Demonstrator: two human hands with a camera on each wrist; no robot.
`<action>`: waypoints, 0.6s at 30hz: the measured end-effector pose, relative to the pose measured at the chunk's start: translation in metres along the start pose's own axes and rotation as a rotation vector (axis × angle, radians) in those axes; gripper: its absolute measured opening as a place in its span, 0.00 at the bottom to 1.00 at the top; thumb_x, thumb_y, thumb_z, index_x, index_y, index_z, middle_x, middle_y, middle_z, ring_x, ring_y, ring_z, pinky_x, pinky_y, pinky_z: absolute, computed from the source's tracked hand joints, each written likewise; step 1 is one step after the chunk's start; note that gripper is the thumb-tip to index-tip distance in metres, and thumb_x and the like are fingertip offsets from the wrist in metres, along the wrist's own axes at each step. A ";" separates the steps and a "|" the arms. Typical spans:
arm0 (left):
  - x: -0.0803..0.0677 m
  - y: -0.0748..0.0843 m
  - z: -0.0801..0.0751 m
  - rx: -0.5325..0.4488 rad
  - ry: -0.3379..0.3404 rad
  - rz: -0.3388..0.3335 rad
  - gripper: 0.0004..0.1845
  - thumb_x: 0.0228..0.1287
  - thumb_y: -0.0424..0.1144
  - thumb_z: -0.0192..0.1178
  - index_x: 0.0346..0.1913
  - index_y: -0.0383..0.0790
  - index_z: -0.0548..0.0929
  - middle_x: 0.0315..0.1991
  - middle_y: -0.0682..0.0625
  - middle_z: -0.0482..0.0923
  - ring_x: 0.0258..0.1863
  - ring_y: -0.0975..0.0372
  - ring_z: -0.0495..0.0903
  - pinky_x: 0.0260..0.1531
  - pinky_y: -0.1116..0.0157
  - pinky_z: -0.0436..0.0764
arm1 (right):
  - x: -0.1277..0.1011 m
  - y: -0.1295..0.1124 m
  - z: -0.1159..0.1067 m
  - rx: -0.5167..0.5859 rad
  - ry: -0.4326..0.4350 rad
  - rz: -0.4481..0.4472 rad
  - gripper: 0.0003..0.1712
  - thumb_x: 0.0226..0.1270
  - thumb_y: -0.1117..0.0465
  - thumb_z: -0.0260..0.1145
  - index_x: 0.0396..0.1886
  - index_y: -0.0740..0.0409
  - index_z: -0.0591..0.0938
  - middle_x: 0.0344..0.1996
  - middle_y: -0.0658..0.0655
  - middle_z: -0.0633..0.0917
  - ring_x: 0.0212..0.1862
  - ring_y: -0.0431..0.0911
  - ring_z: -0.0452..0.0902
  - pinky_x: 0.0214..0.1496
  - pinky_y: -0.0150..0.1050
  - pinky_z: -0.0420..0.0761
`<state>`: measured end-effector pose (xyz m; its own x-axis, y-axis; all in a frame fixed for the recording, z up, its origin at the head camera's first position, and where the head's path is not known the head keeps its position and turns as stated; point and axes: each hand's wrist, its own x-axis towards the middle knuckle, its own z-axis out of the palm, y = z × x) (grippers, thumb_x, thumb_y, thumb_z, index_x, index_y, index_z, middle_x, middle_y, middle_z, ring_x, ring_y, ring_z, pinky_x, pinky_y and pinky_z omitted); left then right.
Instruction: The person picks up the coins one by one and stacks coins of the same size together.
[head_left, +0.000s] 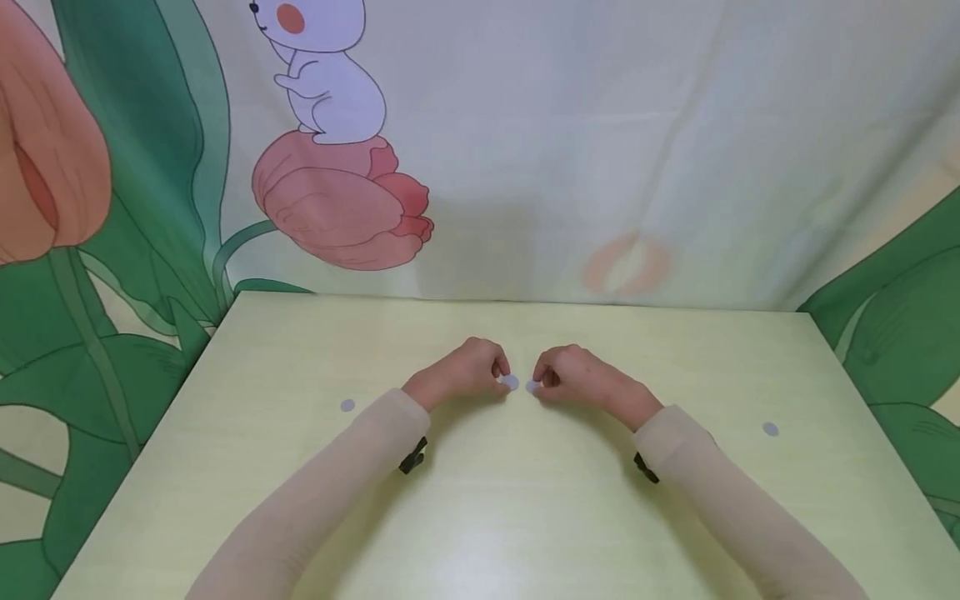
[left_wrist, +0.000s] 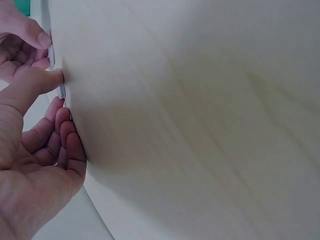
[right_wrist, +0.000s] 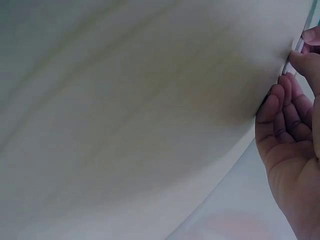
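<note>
Near the table's far middle, my left hand (head_left: 468, 369) pinches a small flat pale grey disc (head_left: 511, 382) between thumb and fingers. Facing it across a narrow gap, my right hand (head_left: 581, 375) pinches a similar disc (head_left: 532, 387), partly covered by the fingertips. In the left wrist view the left hand's disc (left_wrist: 62, 92) shows edge-on, close over the tabletop, with the other fingers curled below it. The right wrist view shows the right hand's disc (right_wrist: 286, 66) as a thin edge under the thumb.
One more pale disc (head_left: 347, 405) lies on the table (head_left: 480, 517) left of the left forearm. Another disc (head_left: 771, 429) lies to the right of the right forearm. Behind the table's back edge hangs a printed curtain (head_left: 510, 150).
</note>
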<state>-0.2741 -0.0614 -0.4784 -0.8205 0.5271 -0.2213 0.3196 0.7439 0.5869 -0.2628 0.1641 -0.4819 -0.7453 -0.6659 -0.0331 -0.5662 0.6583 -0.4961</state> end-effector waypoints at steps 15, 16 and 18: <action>0.001 -0.001 -0.001 -0.024 0.000 0.012 0.10 0.62 0.37 0.72 0.41 0.36 0.84 0.33 0.49 0.77 0.35 0.61 0.73 0.37 0.68 0.73 | 0.000 0.004 0.000 -0.035 0.006 -0.025 0.08 0.64 0.61 0.72 0.38 0.60 0.82 0.31 0.50 0.80 0.34 0.41 0.73 0.40 0.34 0.77; 0.001 -0.001 -0.001 -0.022 -0.001 0.012 0.11 0.61 0.37 0.73 0.41 0.36 0.84 0.33 0.49 0.77 0.35 0.61 0.73 0.37 0.68 0.73 | -0.001 0.003 0.000 -0.036 0.000 -0.025 0.08 0.65 0.61 0.72 0.38 0.60 0.82 0.32 0.50 0.79 0.34 0.41 0.73 0.40 0.34 0.77; 0.001 0.000 -0.001 -0.020 -0.002 0.014 0.11 0.61 0.37 0.73 0.41 0.36 0.84 0.33 0.49 0.77 0.35 0.61 0.73 0.37 0.68 0.74 | -0.001 0.003 -0.001 -0.041 -0.008 -0.022 0.09 0.65 0.61 0.72 0.39 0.60 0.82 0.32 0.50 0.80 0.35 0.41 0.73 0.41 0.34 0.77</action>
<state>-0.2755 -0.0609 -0.4778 -0.8151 0.5383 -0.2142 0.3219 0.7281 0.6052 -0.2639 0.1670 -0.4827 -0.7299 -0.6828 -0.0300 -0.5961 0.6574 -0.4610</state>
